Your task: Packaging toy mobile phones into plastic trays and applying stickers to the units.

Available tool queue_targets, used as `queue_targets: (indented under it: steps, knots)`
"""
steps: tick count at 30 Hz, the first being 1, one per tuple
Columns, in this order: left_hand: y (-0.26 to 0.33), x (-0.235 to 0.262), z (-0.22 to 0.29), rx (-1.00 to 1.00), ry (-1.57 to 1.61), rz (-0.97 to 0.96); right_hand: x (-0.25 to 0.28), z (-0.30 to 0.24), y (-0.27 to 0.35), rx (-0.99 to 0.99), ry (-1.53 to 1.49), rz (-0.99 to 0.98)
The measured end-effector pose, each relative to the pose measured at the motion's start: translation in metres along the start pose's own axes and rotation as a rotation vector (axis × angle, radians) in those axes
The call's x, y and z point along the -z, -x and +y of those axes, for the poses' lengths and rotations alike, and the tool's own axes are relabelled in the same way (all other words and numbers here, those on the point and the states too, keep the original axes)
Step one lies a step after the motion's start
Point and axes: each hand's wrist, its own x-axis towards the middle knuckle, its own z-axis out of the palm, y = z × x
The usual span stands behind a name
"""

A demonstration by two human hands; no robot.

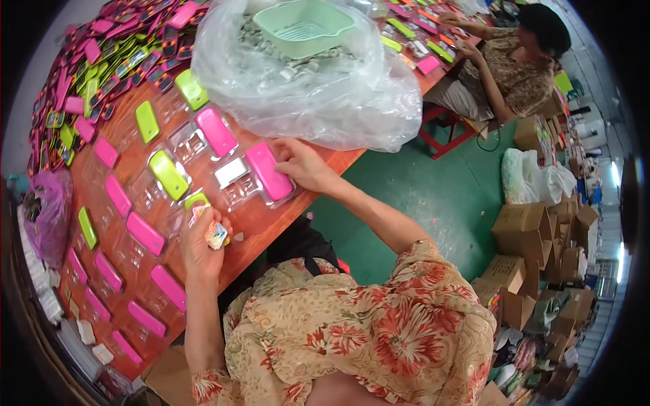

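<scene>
My left hand (205, 237) is closed around a small stack of colourful printed cards (216, 235), near the table's front edge. Part of a lime-green case (196, 200) shows just beyond its fingers. To the right, my right hand (302, 164) has its fingertips pinched together at the edge of a pink case (267, 174) lying in a clear plastic tray. Whatever sits between those fingertips is too small to make out. Beside that case, a white block (231, 172) rests in a clear moulded tray. Another pink case (216, 132) and a green case (168, 174) lie farther off.
Rows of pink and green cases in clear trays cover the wooden table (223, 269). A large heap of cases (101, 81) rises at the far left. A clear bag (311, 108) of small pieces carries a green basket (302, 30). A co-worker (528, 64) sits far right; cardboard boxes (521, 230) stand behind.
</scene>
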Motion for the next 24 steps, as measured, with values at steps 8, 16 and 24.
queue_targets:
  steps: [8,16,24]
  knots:
    - [-0.005,-0.007,0.005,-0.017,-0.026,0.055,0.018,-0.016,0.004,-0.169,-0.259,-0.087]
    - [-0.008,-0.014,0.005,-0.076,-0.100,0.134,0.019,-0.016,0.009,-0.156,-0.467,-0.082]
    - [-0.002,-0.008,0.007,-0.079,-0.115,0.098,0.002,-0.021,0.022,0.023,-0.480,-0.101]
